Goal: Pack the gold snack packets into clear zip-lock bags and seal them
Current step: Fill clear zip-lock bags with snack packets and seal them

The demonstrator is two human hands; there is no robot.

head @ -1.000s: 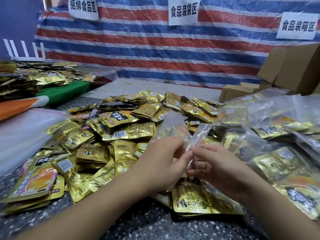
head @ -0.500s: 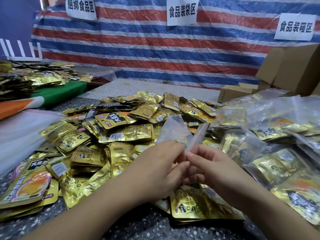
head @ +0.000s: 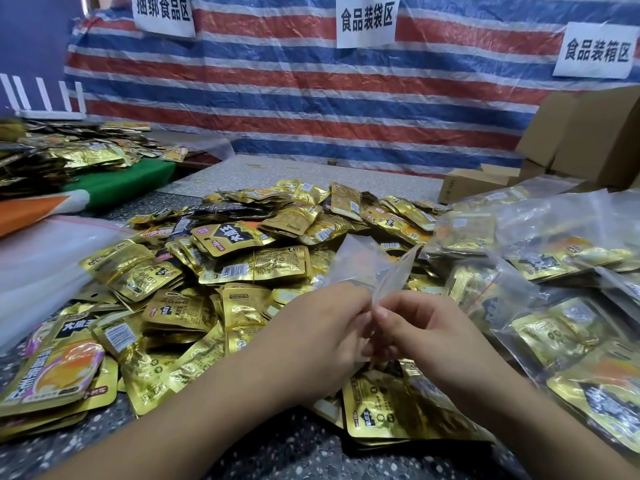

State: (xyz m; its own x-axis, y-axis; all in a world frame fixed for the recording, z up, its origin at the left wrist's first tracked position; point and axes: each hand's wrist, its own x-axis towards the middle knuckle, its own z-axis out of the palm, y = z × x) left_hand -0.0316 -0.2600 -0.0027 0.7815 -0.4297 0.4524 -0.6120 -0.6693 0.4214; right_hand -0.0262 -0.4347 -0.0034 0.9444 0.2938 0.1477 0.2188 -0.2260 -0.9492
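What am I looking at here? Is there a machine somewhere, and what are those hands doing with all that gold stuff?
There is no machine. A person wears a camera on the head, so this single picture looks forward and down at their own two bare hands. The left hand and the right hand meet in the middle and together pinch one empty clear zip-lock bag, apparently at its mouth. On the speckled table lies a big heap of gold snack packets. To the right sit filled clear bags with packets already inside, and cardboard boxes behind them. Paper signs hang on a striped tarp at the back.
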